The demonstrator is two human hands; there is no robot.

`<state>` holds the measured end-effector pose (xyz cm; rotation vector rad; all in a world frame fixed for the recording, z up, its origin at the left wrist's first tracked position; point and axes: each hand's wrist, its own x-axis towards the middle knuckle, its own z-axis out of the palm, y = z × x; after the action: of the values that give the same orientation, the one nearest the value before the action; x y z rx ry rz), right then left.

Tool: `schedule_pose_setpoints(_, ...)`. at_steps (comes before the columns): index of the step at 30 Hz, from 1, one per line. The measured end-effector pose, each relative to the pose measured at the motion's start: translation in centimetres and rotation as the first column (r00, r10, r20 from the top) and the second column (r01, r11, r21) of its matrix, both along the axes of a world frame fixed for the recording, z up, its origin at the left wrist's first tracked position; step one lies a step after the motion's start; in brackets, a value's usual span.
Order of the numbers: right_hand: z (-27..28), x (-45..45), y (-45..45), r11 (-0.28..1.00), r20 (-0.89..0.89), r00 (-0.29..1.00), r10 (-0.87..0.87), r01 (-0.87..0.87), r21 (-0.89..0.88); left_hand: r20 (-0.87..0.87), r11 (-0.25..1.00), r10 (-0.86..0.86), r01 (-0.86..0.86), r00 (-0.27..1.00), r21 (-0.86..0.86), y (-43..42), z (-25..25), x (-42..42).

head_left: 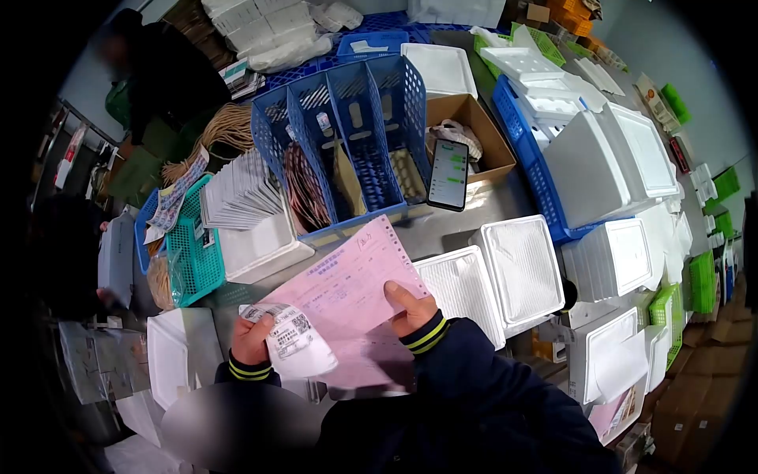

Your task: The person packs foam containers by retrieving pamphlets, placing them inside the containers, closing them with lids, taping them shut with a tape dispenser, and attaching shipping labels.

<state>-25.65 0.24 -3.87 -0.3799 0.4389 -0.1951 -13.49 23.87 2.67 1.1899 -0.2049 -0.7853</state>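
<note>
My right hand [414,310] pinches the right edge of a large pink printed form [347,276] with punched holes along its side. In my left hand [253,341] is a curled white label strip [296,336] printed with a QR code and text. The strip overlaps the form's lower left part, and I cannot tell whether the left fingers also grip the form. Just beyond the form stands a blue divided basket [355,221] with packets in its compartments. A phone [448,175] with a lit screen leans at its right corner.
White foam boxes [517,268] stand to the right, more of them in a blue crate [537,178]. A cardboard box [474,126] sits behind the phone. At left are a teal basket [197,265] and a stack of white cards [241,189]. Another person [174,79] is at upper left.
</note>
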Motion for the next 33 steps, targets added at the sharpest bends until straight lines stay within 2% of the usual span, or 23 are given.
schedule_pose_setpoints(1,0.3,-0.1,-0.1,0.999,0.008,1.000,-0.004,0.004,0.035,0.056,0.999,0.035,-0.034,0.998,-0.016,-0.3,0.0,0.0)
schedule_pose_setpoints(4,0.8,-0.4,0.1,1.000,-0.005,1.000,-0.012,0.012,0.018,0.019,0.995,0.081,-0.082,0.997,0.055,-0.4,0.8,0.0)
schedule_pose_setpoints(6,0.5,-0.4,0.5,1.000,-0.026,0.999,-0.025,0.026,0.002,0.076,0.988,0.134,-0.139,0.988,0.064,-0.2,-0.6,0.2)
schedule_pose_setpoints(9,0.3,-0.8,0.6,0.995,-0.122,0.992,-0.033,0.021,-0.097,0.301,0.956,0.146,-0.213,0.942,0.203,0.7,-2.1,0.4)
schedule_pose_setpoints(10,0.4,-0.8,0.5,0.996,-0.126,0.992,-0.022,0.010,-0.092,0.298,0.952,0.154,-0.222,0.942,0.209,0.5,-2.0,0.1)
schedule_pose_setpoints(13,0.8,-0.8,-0.4,0.962,-0.225,0.974,-0.032,-0.031,-0.273,0.317,0.951,0.158,-0.231,0.935,0.207,-0.4,-1.9,0.0)
schedule_pose_setpoints(14,0.3,-0.9,-0.7,0.961,-0.226,0.974,-0.030,-0.034,-0.273,0.315,0.950,0.161,-0.233,0.935,0.207,-0.6,-1.8,-0.1)
schedule_pose_setpoints(16,-1.2,-1.1,-1.3,0.953,-0.097,0.993,-0.071,0.039,-0.300,0.300,0.958,0.151,-0.215,0.942,0.192,-0.8,-1.7,-0.3)
schedule_pose_setpoints(17,-1.6,-1.4,-1.9,0.954,-0.100,0.993,-0.058,0.025,-0.298,0.322,0.951,0.128,-0.208,0.938,0.228,-0.7,-2.1,-0.1)
schedule_pose_setpoints(18,-1.3,-1.5,-2.3,0.925,-0.189,0.980,-0.065,-0.012,-0.380,0.319,0.951,0.130,-0.210,0.939,0.228,-0.8,-2.4,0.0)
schedule_pose_setpoints(19,-1.6,-1.5,-2.5,0.766,-0.130,0.975,-0.178,0.054,-0.641,0.300,0.955,0.132,-0.203,0.945,0.218,-1.1,-2.5,-0.1)
schedule_pose_setpoints(20,-1.9,-1.6,-2.6,0.531,-0.039,0.963,-0.267,0.113,-0.840,0.281,0.959,0.134,-0.196,0.950,0.207,-1.3,-2.7,-0.2)
schedule_pose_setpoints(21,0.4,-2.0,-2.5,0.158,-0.099,0.921,-0.376,-0.041,-0.987,0.239,0.962,0.157,-0.204,0.958,0.184,-1.6,-3.0,-0.4)
schedule_pose_setpoints(22,1.6,-2.0,-2.2,-0.075,0.013,0.895,-0.446,-0.023,-0.997,0.237,0.962,0.157,-0.203,0.959,0.183,-1.8,-3.0,-0.4)
schedule_pose_setpoints(24,2.4,-2.3,-1.6,-0.104,0.008,0.967,-0.255,-0.019,-0.994,0.244,0.961,0.087,-0.146,0.966,0.234,-1.9,-3.1,-0.5)
schedule_pose_setpoints(25,2.5,-1.8,-0.2,0.129,-0.031,0.979,-0.203,-0.004,-0.992,0.210,0.970,0.087,-0.131,0.974,0.207,-2.2,-3.0,-0.8)
schedule_pose_setpoints(27,3.4,-1.5,1.4,0.138,-0.220,0.974,0.050,-0.225,-0.965,0.216,0.974,0.058,-0.102,0.975,0.201,-2.8,-2.7,-1.4)
schedule_pose_setpoints(28,2.4,-1.4,2.7,0.358,-0.292,0.945,0.146,-0.326,-0.875,0.220,0.977,0.031,-0.076,0.975,0.200,-2.9,-2.7,-1.8)
schedule_pose_setpoints(29,1.8,-1.7,3.6,0.430,-0.275,0.941,0.198,-0.335,-0.838,0.195,0.978,0.020,-0.060,0.981,0.201,-2.8,-3.1,-1.9)
schedule_pose_setpoints(30,2.3,-1.9,4.3,0.380,-0.297,0.932,0.207,-0.357,-0.853,0.186,0.980,0.008,-0.044,0.983,0.193,-2.7,-3.1,-2.0)
schedule_pose_setpoints(33,0.6,-2.4,6.1,0.557,-0.227,0.955,0.192,-0.296,-0.776,0.161,0.985,-0.002,-0.025,0.987,0.170,-2.4,-2.7,-2.3)
